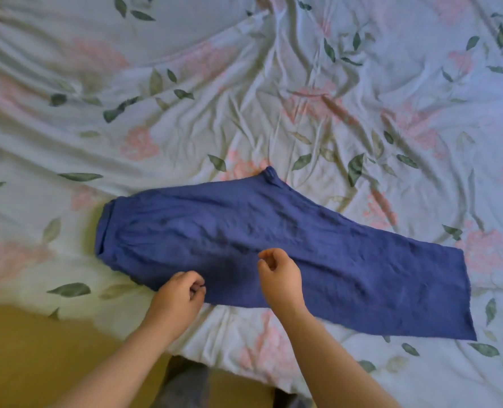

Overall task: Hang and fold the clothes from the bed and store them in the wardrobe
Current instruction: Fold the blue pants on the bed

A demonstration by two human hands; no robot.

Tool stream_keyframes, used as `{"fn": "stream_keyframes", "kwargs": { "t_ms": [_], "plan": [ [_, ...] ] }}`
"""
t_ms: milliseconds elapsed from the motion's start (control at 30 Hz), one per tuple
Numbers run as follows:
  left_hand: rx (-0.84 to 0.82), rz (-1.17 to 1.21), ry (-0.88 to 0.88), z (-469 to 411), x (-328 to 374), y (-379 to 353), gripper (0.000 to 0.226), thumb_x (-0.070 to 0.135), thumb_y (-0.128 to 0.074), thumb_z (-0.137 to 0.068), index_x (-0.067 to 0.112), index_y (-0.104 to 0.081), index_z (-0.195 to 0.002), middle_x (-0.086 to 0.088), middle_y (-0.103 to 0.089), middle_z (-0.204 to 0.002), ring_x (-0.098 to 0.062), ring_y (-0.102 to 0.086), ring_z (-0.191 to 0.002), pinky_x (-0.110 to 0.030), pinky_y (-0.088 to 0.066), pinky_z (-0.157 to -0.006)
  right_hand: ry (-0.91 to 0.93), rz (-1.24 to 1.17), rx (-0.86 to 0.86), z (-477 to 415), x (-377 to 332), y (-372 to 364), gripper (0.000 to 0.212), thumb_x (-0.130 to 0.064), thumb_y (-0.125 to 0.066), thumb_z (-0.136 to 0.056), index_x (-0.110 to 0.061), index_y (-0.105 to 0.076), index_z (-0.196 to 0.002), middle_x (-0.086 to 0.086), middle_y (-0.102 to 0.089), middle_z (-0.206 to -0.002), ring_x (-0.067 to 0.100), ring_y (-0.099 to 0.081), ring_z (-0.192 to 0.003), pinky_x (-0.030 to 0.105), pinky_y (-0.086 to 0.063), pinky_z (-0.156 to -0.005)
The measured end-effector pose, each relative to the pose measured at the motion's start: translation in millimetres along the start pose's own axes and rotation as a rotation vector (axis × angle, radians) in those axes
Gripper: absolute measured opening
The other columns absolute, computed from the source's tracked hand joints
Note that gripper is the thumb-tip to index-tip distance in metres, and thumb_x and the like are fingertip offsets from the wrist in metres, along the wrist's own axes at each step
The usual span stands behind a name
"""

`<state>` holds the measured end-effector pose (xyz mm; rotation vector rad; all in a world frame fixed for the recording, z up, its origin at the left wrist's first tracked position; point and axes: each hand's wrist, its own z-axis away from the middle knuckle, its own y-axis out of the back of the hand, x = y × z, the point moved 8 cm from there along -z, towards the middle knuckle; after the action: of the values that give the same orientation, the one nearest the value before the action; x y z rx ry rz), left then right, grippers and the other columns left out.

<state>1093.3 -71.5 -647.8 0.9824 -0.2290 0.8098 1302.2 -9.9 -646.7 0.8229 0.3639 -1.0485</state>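
Note:
A pair of blue trousers (288, 245) lies flat on the bed, folded lengthwise, with the waistband at the left and the leg ends at the lower right. My left hand (178, 294) is at the trousers' near edge, fingers curled against the thumb right at the cloth. Whether it pinches the edge is unclear. My right hand (279, 273) hovers over the middle of the trousers with loosely curled fingers and nothing in it.
The bed is covered with a wrinkled floral sheet (244, 98) of pink flowers and green leaves. Its near edge runs along the bottom left, beside a yellowish floor (38, 348). No other clothes or a wardrobe are in view.

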Motion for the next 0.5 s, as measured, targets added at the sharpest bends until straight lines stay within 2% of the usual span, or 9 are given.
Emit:
{"fn": "stream_keyframes", "kwargs": {
  "t_ms": [100, 133, 233, 267, 333, 367, 400, 433, 500],
  "plan": [
    [0.084, 0.051, -0.016, -5.7, -24.6, 32.6, 0.015, 0.01, -0.065, -0.089, 0.008, -0.066, -0.103, -0.004, -0.061, -0.096, -0.019, -0.061, -0.088, -0.034, -0.05, -0.078, 0.009, 0.03, -0.027, 4.1, -17.0, -34.7, 0.017, -0.017, -0.051, -0.096, -0.021, -0.061, -0.109, -0.01, -0.062, -0.082, 0.007, -0.055, -0.065, 0.017, -0.044, -0.054],
    [0.104, 0.069, -0.017, -7.3, -32.5, 41.2, 0.015, 0.009, -0.065, -0.088, 0.007, -0.066, -0.103, -0.004, -0.061, -0.097, -0.019, -0.061, -0.087, -0.033, -0.05, -0.077, 0.014, 0.02, -0.033, 6.6, -23.1, -45.6, 0.019, -0.016, -0.051, -0.096, -0.02, -0.061, -0.112, -0.011, -0.063, -0.086, 0.007, -0.057, -0.069, 0.017, -0.047, -0.058],
    [0.175, 0.092, 0.011, -9.8, -54.4, 65.1, 0.021, 0.011, -0.067, -0.087, 0.007, -0.064, -0.107, -0.003, -0.059, -0.099, -0.02, -0.06, -0.088, -0.034, -0.05, -0.076, 0.001, -0.021, -0.067, 15.2, -36.8, -76.3, 0.029, -0.017, -0.049, -0.096, -0.021, -0.057, -0.124, -0.007, -0.063, -0.108, 0.013, -0.061, -0.088, 0.031, -0.055, -0.079],
    [0.214, 0.086, 0.019, -10.1, -60.5, 74.0, 0.024, 0.011, -0.069, -0.085, 0.007, -0.063, -0.108, -0.004, -0.058, -0.101, -0.022, -0.059, -0.09, -0.036, -0.051, -0.076, -0.002, -0.027, -0.076, 17.0, -40.1, -85.2, 0.031, -0.017, -0.049, -0.097, -0.021, -0.055, -0.126, -0.007, -0.062, -0.111, 0.012, -0.062, -0.091, 0.028, -0.056, -0.079],
    [0.314, 0.053, 0.033, -11.7, -71.8, 90.5, 0.035, 0.012, -0.074, -0.081, 0.004, -0.061, -0.112, -0.01, -0.058, -0.107, -0.029, -0.057, -0.097, -0.04, -0.049, -0.082, 0.011, -0.042, -0.069, 18.0, -46.3, -97.0, 0.029, -0.016, -0.05, -0.097, -0.023, -0.053, -0.125, -0.015, -0.06, -0.097, 0.005, -0.063, -0.087, 0.011, -0.051, -0.063],
    [0.353, 0.033, 0.053, -13.5, -77.1, 96.8, 0.042, 0.013, -0.076, -0.079, 0.002, -0.059, -0.116, -0.014, -0.057, -0.111, -0.033, -0.054, -0.101, -0.043, -0.047, -0.087, 0.014, -0.048, -0.051, 16.9, -49.0, -100.1, 0.025, -0.015, -0.05, -0.097, -0.024, -0.053, -0.121, -0.016, -0.057, -0.09, 0.0, -0.062, -0.083, 0.01, -0.048, -0.056],
    [0.377, 0.016, 0.083, -15.7, -82.3, 101.8, 0.048, 0.015, -0.077, -0.078, 0.001, -0.057, -0.12, -0.017, -0.055, -0.116, -0.037, -0.051, -0.107, -0.044, -0.043, -0.092, 0.012, -0.05, -0.03, 15.3, -50.4, -102.2, 0.02, -0.015, -0.051, -0.097, -0.024, -0.053, -0.114, -0.013, -0.058, -0.088, 0.0, -0.061, -0.079, 0.013, -0.048, -0.054],
    [0.384, 0.002, 0.11, -19.2, -86.5, 105.2, 0.054, 0.018, -0.078, -0.078, 0.0, -0.054, -0.124, -0.02, -0.053, -0.12, -0.039, -0.047, -0.112, -0.046, -0.04, -0.096, 0.002, -0.053, -0.01, 13.3, -50.8, -104.1, 0.015, -0.014, -0.052, -0.096, -0.022, -0.053, -0.109, -0.008, -0.059, -0.089, 0.007, -0.061, -0.073, 0.019, -0.047, -0.053],
    [0.364, -0.024, 0.13, -28.1, -91.0, 106.9, 0.065, 0.023, -0.078, -0.079, -0.002, -0.048, -0.132, -0.022, -0.049, -0.128, -0.041, -0.042, -0.119, -0.046, -0.035, -0.101, -0.023, -0.058, 0.01, 8.8, -48.9, -106.7, 0.022, -0.014, -0.052, -0.095, -0.018, -0.053, -0.117, 0.002, -0.062, -0.093, 0.011, -0.053, -0.064, 0.021, -0.042, -0.053]
  ]
}}
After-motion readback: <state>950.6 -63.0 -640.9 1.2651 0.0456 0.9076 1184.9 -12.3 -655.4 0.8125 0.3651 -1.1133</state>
